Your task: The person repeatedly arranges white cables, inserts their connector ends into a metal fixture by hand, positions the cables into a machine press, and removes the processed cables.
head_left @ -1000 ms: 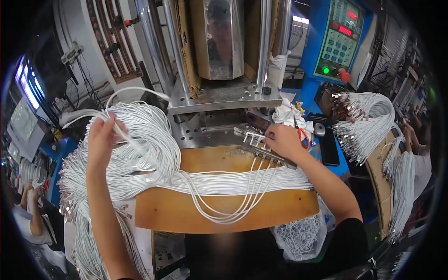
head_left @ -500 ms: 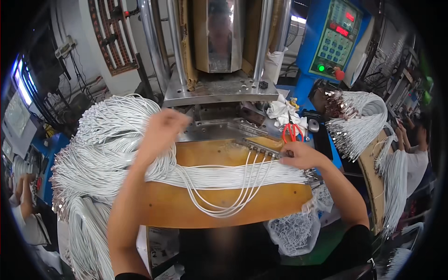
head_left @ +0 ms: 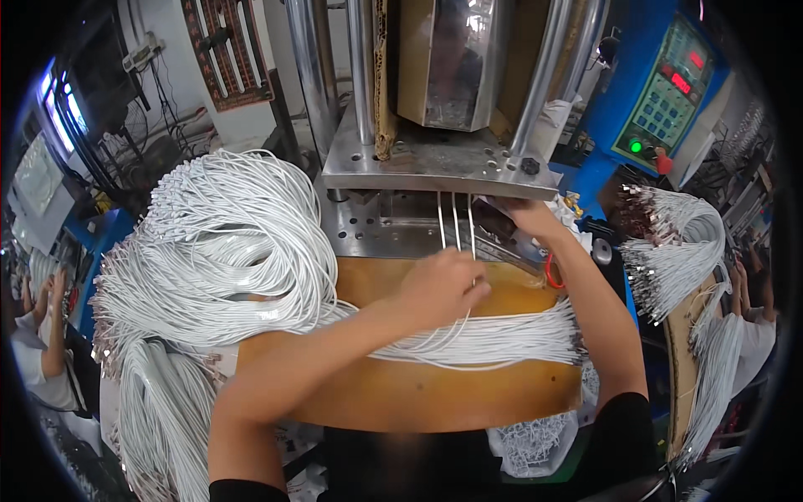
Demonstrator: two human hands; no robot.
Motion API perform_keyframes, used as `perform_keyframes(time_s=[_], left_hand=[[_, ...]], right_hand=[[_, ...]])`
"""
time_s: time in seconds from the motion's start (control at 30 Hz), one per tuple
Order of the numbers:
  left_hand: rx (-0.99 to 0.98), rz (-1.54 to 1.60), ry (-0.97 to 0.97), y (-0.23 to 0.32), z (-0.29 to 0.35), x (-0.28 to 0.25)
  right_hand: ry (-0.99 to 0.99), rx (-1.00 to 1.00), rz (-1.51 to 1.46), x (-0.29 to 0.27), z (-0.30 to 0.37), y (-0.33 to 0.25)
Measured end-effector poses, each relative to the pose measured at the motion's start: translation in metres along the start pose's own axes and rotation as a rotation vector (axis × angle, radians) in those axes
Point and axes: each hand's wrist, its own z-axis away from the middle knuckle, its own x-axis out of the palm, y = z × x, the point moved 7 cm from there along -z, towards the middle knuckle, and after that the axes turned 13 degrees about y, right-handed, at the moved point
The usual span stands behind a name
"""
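My left hand [head_left: 445, 289] is closed, fingers curled round a few thin white cables [head_left: 457, 222] that run up under the metal plate [head_left: 427, 171] of a press. Below that hand the cables trail down onto a flat bundle of white cables [head_left: 519, 330] lying across an amber board [head_left: 401, 393]. My right hand [head_left: 535, 219] reaches beneath the plate's right corner. Its fingers are mostly hidden there, so what it holds does not show. The far ends of the raised cables are out of sight under the plate.
A large heap of white cables [head_left: 242, 251] fills the left side. Red-handled pliers [head_left: 552, 272] lie by my right forearm. A blue control box [head_left: 669, 92] stands at the back right. A bag of small parts [head_left: 531, 443] sits below the board. Other people work at both sides.
My right hand has moved from the board up under the press plate, and the metal bar it held with cables is now hidden. My left hand has come from the heap onto the cables.
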Motion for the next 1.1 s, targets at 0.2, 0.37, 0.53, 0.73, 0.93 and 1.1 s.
perform_keyframes(time_s=[0.2,0.37,0.53,0.73,0.93,1.1], left_hand=[[0.142,-0.131,0.007,-0.052,-0.045,-0.004],[-0.084,-0.197,-0.071,-0.064,-0.048,-0.023],[-0.02,-0.454,0.11,-0.083,-0.043,-0.028],[-0.006,-0.488,0.185,-0.092,-0.045,-0.024],[-0.185,-0.438,0.075,-0.087,-0.053,-0.04],[0.078,-0.292,0.231,-0.012,-0.026,-0.033]], right_hand=[[0.074,-0.261,0.201,0.034,-0.058,0.07],[0.081,-0.257,0.197,0.034,-0.054,0.057],[-0.133,-0.25,0.551,0.053,-0.036,0.003],[0.137,-0.388,0.294,0.052,-0.003,-0.061],[0.179,-0.396,0.203,0.051,-0.004,-0.054],[0.186,-0.452,0.264,0.02,0.016,-0.048]])
